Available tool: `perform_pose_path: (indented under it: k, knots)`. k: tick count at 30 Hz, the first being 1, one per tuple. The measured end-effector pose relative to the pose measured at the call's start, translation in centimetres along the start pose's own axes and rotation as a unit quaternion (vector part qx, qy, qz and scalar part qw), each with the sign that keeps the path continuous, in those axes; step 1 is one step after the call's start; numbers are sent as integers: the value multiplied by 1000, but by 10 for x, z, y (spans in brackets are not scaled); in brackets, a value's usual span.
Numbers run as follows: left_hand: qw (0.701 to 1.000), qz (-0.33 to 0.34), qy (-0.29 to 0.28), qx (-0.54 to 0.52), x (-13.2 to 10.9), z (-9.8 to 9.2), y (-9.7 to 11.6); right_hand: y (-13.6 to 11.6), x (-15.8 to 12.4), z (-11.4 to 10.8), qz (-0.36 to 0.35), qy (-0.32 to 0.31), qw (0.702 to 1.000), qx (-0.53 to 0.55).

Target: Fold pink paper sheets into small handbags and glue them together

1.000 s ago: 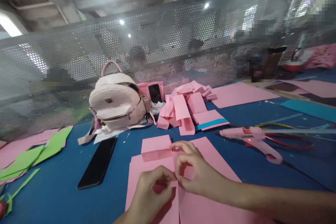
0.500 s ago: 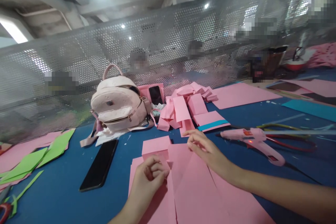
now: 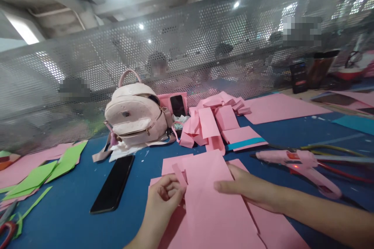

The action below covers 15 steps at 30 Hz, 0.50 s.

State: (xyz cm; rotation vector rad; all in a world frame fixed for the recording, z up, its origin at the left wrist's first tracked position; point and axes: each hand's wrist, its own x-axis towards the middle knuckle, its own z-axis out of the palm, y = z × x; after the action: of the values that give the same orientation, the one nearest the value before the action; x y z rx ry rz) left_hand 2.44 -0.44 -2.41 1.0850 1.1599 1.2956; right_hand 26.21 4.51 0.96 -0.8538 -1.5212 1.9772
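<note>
Several pink paper sheets [image 3: 210, 210] lie on the blue table in front of me. My left hand [image 3: 166, 196] is closed in a pinch on the left edge of the top pink sheet, where a small flap sticks up. Flat on that same sheet lies my right hand [image 3: 244, 186], fingers stretched out and pointing left. A folded pink piece [image 3: 175, 161] lies just behind the sheets.
A black phone [image 3: 113, 188] lies left of the sheets. Behind it stand a pink backpack [image 3: 136, 114] and a pile of folded pink paper pieces [image 3: 216, 122]. A pink glue gun [image 3: 304, 165] lies to the right, green paper scraps [image 3: 43, 171] to the left. A perforated metal screen [image 3: 187, 50] closes off the back.
My right hand came back from the far edge of the paper and now lies flat on the top sheet. The left hand keeps its pinch at the sheet's left edge.
</note>
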Motion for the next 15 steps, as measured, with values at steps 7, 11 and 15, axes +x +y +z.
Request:
perform_pose_path:
  k: [7, 11, 15]
  knots:
    - [999, -30, -33, -2, 3, 3, 12, 8, 2, 0, 107, 233, 910, -325]
    - [994, -89, -69, 8, 4, 4, 19, 12, 3, -3, 64, 232, 920, -309]
    - [991, -115, -61, 10, 5, 2, 19, 14, 5, -3, 81, 230, 916, -318]
